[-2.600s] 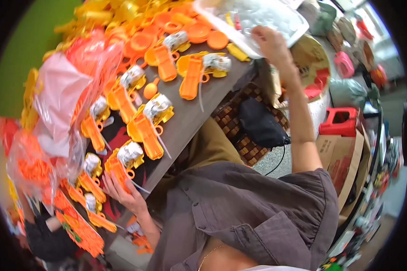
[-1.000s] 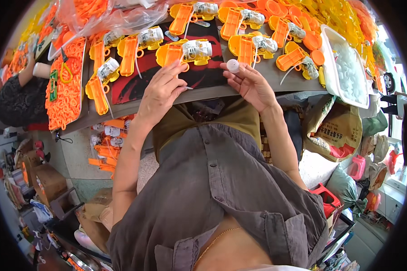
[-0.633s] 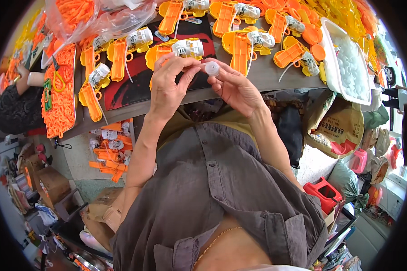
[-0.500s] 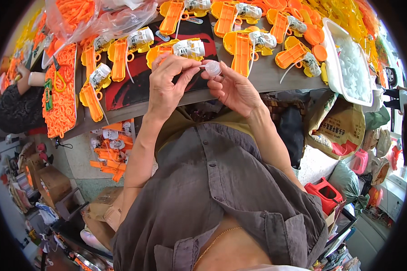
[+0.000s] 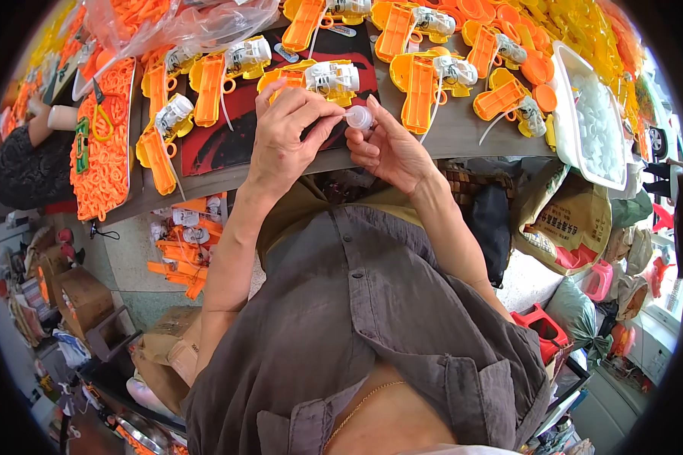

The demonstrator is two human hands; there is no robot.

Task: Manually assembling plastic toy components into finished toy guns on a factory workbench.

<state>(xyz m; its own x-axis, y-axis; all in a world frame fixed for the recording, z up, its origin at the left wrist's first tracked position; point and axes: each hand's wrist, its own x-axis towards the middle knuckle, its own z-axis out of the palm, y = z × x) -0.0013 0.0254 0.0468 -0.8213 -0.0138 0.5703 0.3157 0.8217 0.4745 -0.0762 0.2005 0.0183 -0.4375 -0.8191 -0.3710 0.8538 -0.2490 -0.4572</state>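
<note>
Over the table's near edge, my right hand [image 5: 397, 152] holds a small clear round plastic cap [image 5: 360, 117] between thumb and fingers. My left hand [image 5: 287, 140] pinches a thin pale stem at the cap's left side; the fingertips hide most of it. Just beyond my hands, a yellow-and-orange toy water gun half [image 5: 332, 78] with a white printed cylinder lies on a dark red and black mat [image 5: 228, 144]. Several similar toy gun halves [image 5: 420, 95] are spread around it, thin white tubes trailing from some of them.
At left, a long tray is heaped with orange rings [image 5: 102, 174]; scissors [image 5: 101, 125] lie on top. A white bin [image 5: 618, 178] of clear parts stands at right. Another person's dark sleeve [image 5: 30, 167] is at far left. An open sack [image 5: 569, 220] sits below the table's right side.
Both hands stay together around the cap, with only a slight shift of the fingers. The whole view has moved a little, so the table's things sit slightly farther right.
</note>
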